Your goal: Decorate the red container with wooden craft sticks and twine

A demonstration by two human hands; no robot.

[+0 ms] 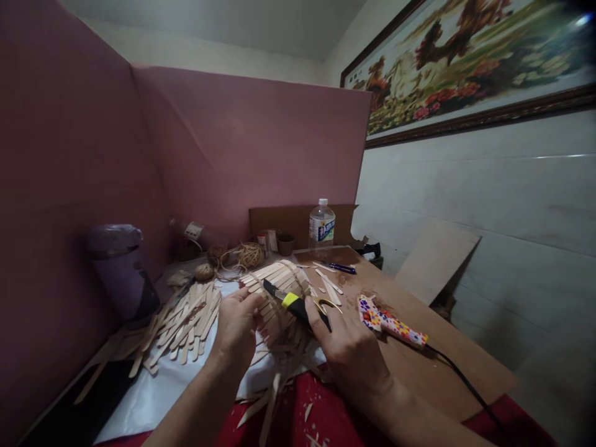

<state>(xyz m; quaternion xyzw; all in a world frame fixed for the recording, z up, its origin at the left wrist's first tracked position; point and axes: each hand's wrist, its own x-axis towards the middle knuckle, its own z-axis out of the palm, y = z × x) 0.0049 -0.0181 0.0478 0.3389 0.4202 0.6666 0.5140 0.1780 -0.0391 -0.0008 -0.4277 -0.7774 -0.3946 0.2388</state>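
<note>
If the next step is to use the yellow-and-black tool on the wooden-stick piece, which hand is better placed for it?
Probably the right hand: it holds the yellow-and-black tool, whose front end points across the wooden-stick piece. The left hand grips the piece's left side.

The space is enclosed at the left and back by pink panels (261, 136), beneath a grey ceiling (233, 25). On the right, a white wall (465, 180) is hung with a framed picture (447, 68) of horses, and a pale board (437, 254) is propped below. The room is dimly lit; a glint (583, 20) is caught in the picture's corner
</note>
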